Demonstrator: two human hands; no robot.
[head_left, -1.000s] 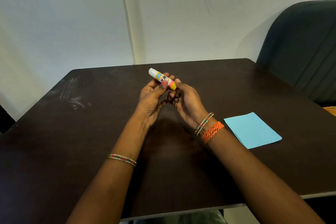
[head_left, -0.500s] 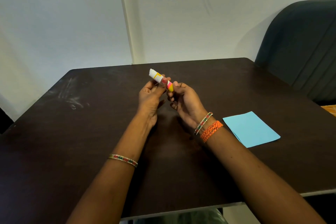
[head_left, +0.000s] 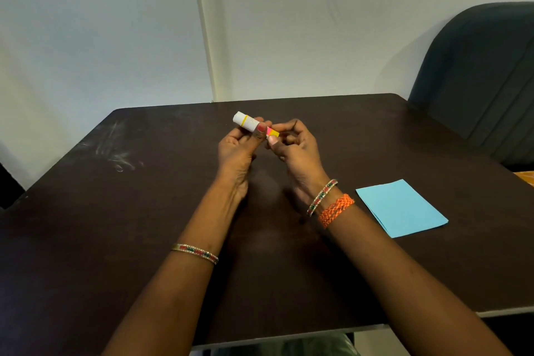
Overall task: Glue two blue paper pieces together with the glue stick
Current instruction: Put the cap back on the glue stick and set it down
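Note:
A small glue stick (head_left: 248, 122), white with yellow bands and a pink and yellow end, is held up over the middle of the dark table (head_left: 144, 211). My left hand (head_left: 237, 150) grips its body, thumb on top. My right hand (head_left: 294, 147) pinches the pink and yellow end between thumb and fingertips. Two blue paper pieces (head_left: 400, 208) lie stacked flat on the table to the right, apart from both hands.
A dark upholstered chair (head_left: 479, 81) stands at the table's far right corner. White chalky smudges (head_left: 118, 153) mark the table's left side. A pale wall rises right behind the table's far edge.
The glue stick has rotated in my hands, so its label now faces away and a plain white side shows. My right fingers have shifted onto its coloured end.

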